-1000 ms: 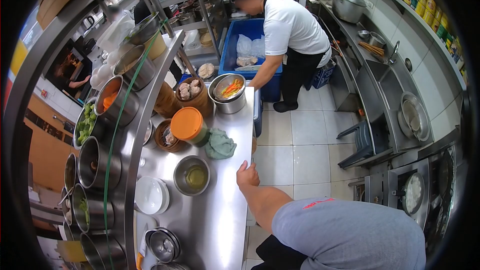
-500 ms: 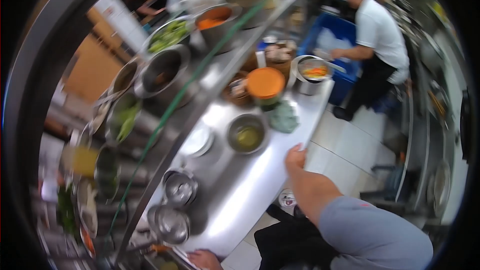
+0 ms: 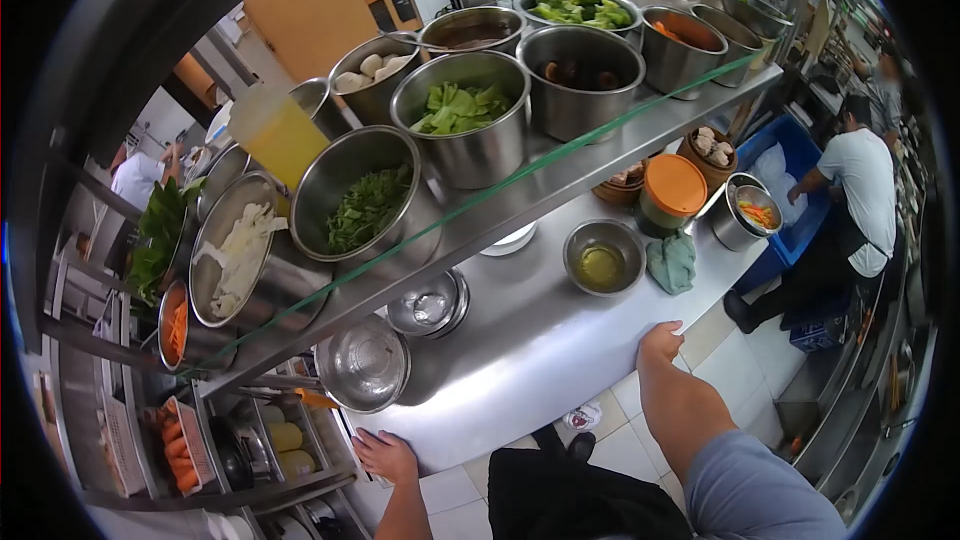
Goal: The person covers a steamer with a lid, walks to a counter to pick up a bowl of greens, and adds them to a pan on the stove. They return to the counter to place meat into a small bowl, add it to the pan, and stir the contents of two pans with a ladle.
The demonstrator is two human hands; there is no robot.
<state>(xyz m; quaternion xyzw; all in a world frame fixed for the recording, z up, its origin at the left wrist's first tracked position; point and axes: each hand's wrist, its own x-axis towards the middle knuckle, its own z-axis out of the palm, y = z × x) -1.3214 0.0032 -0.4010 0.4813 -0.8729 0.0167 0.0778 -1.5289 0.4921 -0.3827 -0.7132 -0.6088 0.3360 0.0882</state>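
My left hand (image 3: 385, 455) lies flat, fingers spread, on the near left end of the steel counter (image 3: 500, 370). At the counter's front edge, my right hand (image 3: 661, 340) is closed over the rim, some fingers hidden. Behind it stand a steel bowl with yellowish liquid (image 3: 603, 257), a crumpled green cloth (image 3: 671, 263) and a tub with an orange lid (image 3: 675, 186). Nearest my left hand is a shiny steel bowl (image 3: 363, 364), beside a stack of smaller steel bowls (image 3: 428, 304).
A raised shelf (image 3: 490, 225) carries several steel pots of vegetables, including leafy greens (image 3: 370, 210) and broccoli (image 3: 580, 8). At right, a co-worker in a white shirt (image 3: 858, 190) leans over a blue bin (image 3: 800, 230). A pot with orange strips (image 3: 752, 210) stands at the counter's far end.
The view has swung left and levelled, so more of the shelf and the lower left drawers show. My left hand has come fully into view; both hands remain at the counter edge.
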